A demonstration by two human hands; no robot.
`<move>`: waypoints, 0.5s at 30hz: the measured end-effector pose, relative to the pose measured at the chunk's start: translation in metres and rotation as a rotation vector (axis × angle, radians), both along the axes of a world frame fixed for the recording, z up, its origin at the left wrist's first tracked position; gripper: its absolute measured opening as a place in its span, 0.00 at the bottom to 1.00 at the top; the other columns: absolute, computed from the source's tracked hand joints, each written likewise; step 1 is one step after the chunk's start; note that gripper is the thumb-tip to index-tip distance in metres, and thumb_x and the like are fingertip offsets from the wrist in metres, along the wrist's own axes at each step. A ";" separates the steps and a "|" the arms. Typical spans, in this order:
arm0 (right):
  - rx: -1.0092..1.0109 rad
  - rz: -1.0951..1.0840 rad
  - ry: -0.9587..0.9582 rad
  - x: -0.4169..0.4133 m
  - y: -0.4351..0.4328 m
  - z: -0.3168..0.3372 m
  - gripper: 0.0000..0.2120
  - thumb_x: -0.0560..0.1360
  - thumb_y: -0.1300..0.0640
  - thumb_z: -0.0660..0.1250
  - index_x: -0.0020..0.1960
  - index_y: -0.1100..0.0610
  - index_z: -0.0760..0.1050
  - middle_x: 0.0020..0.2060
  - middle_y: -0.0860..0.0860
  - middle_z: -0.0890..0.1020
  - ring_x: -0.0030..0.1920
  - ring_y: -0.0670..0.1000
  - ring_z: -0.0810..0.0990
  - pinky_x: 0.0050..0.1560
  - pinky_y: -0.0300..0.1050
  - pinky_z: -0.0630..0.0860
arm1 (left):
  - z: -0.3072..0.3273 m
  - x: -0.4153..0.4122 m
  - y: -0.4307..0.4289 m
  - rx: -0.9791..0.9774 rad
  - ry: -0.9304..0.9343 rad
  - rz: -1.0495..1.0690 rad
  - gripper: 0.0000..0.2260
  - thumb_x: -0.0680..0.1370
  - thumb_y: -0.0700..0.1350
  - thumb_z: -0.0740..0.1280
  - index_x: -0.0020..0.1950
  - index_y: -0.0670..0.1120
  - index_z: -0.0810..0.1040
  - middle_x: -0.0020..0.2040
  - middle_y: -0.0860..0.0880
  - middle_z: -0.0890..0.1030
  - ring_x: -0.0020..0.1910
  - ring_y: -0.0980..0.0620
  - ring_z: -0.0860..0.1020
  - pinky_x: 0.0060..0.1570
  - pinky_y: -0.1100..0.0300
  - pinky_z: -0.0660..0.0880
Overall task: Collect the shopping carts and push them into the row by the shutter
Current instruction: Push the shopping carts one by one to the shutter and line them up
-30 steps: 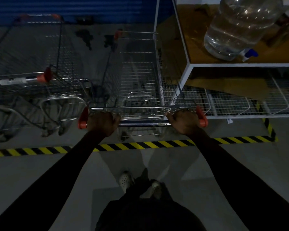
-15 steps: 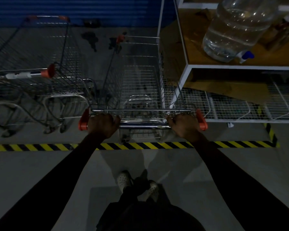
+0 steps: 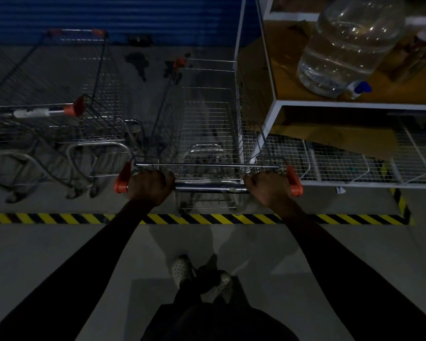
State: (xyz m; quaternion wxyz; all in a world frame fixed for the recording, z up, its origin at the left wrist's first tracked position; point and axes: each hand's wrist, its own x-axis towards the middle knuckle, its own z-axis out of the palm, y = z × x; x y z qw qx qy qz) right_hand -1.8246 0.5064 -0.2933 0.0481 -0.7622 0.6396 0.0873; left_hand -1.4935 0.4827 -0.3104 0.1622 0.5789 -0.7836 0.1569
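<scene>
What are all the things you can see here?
pushed cart: one, silver wire, orange handle ends, centre
parked carts: at least two, silver, left
shutter: one, blue, far end
rack: one, white frame, right
water jug: one, clear, blue cap, on the rack
hazard tape: one strip, yellow and black, on the floor
shoes: two, pale, bottom centre
left hand: gripping the handle
right hand: gripping the handle

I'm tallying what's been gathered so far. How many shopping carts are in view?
3, possibly more nested out of frame: one cart gripped by both hands beside the white shelf, plus two nested carts, rear and front, on the left facing the blue shutter.
</scene>
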 end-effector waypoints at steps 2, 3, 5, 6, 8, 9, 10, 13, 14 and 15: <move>0.008 -0.024 -0.014 0.000 0.000 -0.002 0.51 0.64 0.37 0.24 0.60 0.52 0.79 0.49 0.54 0.83 0.49 0.57 0.82 0.40 0.45 0.63 | -0.003 0.000 0.000 0.051 -0.002 -0.011 0.17 0.75 0.52 0.60 0.27 0.49 0.71 0.21 0.47 0.69 0.19 0.44 0.75 0.28 0.68 0.62; -0.016 -0.031 -0.032 0.000 0.000 -0.004 0.49 0.66 0.36 0.26 0.57 0.52 0.80 0.47 0.54 0.84 0.47 0.57 0.82 0.40 0.44 0.63 | -0.003 -0.001 0.001 0.093 0.013 -0.016 0.20 0.76 0.53 0.59 0.28 0.46 0.74 0.22 0.44 0.73 0.20 0.42 0.76 0.27 0.63 0.66; -0.036 -0.061 -0.098 -0.001 0.000 -0.008 0.43 0.70 0.35 0.30 0.49 0.53 0.80 0.42 0.53 0.84 0.44 0.56 0.83 0.40 0.45 0.67 | 0.004 -0.004 0.003 0.204 0.092 0.027 0.26 0.78 0.59 0.54 0.29 0.44 0.77 0.26 0.41 0.77 0.24 0.40 0.78 0.29 0.58 0.68; -0.052 -0.086 -0.159 -0.002 0.001 -0.009 0.38 0.74 0.34 0.34 0.43 0.51 0.79 0.39 0.52 0.83 0.42 0.56 0.83 0.41 0.46 0.70 | 0.005 -0.004 0.003 0.238 0.125 0.044 0.28 0.78 0.61 0.51 0.31 0.43 0.77 0.27 0.41 0.78 0.27 0.39 0.79 0.31 0.58 0.67; -0.081 -0.141 -0.305 -0.004 0.002 -0.008 0.27 0.81 0.36 0.48 0.35 0.48 0.74 0.34 0.51 0.81 0.39 0.54 0.81 0.42 0.46 0.73 | 0.009 -0.003 0.002 0.288 0.189 0.050 0.30 0.77 0.65 0.48 0.36 0.43 0.77 0.32 0.40 0.80 0.32 0.39 0.81 0.34 0.55 0.67; -0.095 -0.160 -0.378 -0.004 0.002 -0.007 0.23 0.83 0.40 0.54 0.36 0.49 0.76 0.34 0.52 0.81 0.39 0.53 0.81 0.42 0.46 0.72 | 0.012 -0.003 0.001 0.301 0.222 0.043 0.30 0.77 0.66 0.48 0.37 0.43 0.77 0.34 0.40 0.80 0.35 0.39 0.81 0.36 0.54 0.68; -0.111 -0.172 -0.443 -0.004 0.001 -0.005 0.21 0.83 0.42 0.57 0.40 0.50 0.80 0.36 0.53 0.82 0.39 0.53 0.81 0.41 0.46 0.72 | 0.016 -0.003 0.000 0.297 0.251 0.034 0.30 0.77 0.66 0.50 0.39 0.44 0.77 0.36 0.41 0.80 0.38 0.39 0.81 0.37 0.53 0.70; -0.173 -0.166 -0.643 0.004 -0.003 0.000 0.27 0.78 0.37 0.54 0.44 0.57 0.81 0.36 0.54 0.82 0.37 0.54 0.80 0.37 0.45 0.72 | 0.029 -0.003 -0.001 0.253 0.296 0.037 0.26 0.76 0.65 0.55 0.44 0.43 0.78 0.43 0.40 0.80 0.44 0.38 0.81 0.43 0.49 0.74; -0.197 -0.157 -0.692 0.010 -0.005 0.000 0.27 0.77 0.37 0.55 0.41 0.58 0.79 0.34 0.54 0.80 0.35 0.53 0.78 0.36 0.45 0.70 | 0.034 -0.004 0.000 0.248 0.317 0.044 0.26 0.75 0.64 0.56 0.48 0.43 0.79 0.45 0.40 0.81 0.46 0.37 0.81 0.45 0.47 0.75; -0.215 -0.146 -0.745 0.017 -0.008 0.001 0.24 0.78 0.39 0.58 0.40 0.58 0.78 0.32 0.51 0.79 0.34 0.51 0.77 0.35 0.45 0.70 | 0.040 -0.003 0.000 0.247 0.341 0.045 0.26 0.75 0.63 0.57 0.52 0.42 0.79 0.48 0.40 0.81 0.48 0.37 0.80 0.46 0.46 0.76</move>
